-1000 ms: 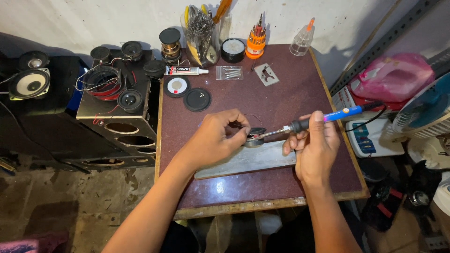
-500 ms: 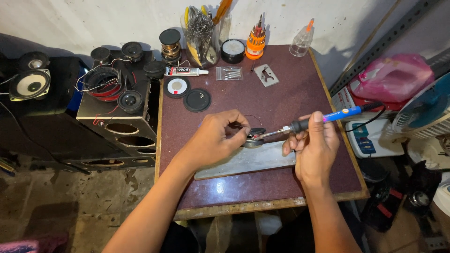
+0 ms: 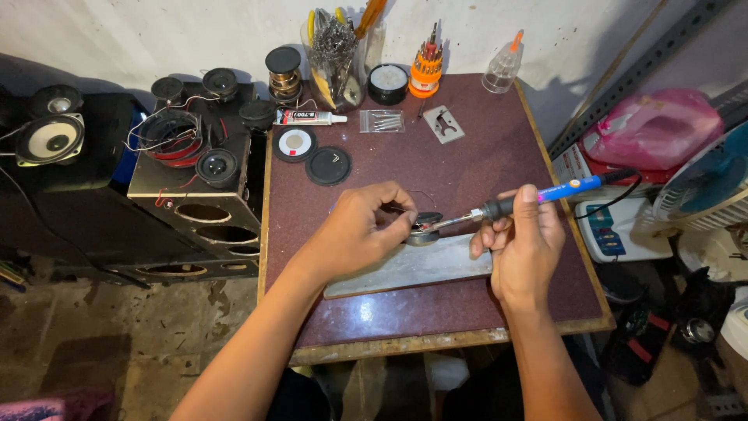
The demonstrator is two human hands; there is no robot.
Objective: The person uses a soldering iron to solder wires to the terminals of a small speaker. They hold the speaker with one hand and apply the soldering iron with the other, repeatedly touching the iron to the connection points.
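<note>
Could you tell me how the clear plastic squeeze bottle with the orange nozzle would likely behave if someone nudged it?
The clear plastic squeeze bottle with the orange nozzle stands upright near the maroon table's back edge. It is tall, narrow and looks nearly empty, so it is probably light and apt to tip. Its round body would likely roll once down.

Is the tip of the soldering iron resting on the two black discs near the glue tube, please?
No, the soldering iron in the right hand points at the small speaker the left hand holds.

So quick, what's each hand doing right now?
Left hand: closed, pinching a small round speaker.
Right hand: closed around a blue soldering iron.
</note>
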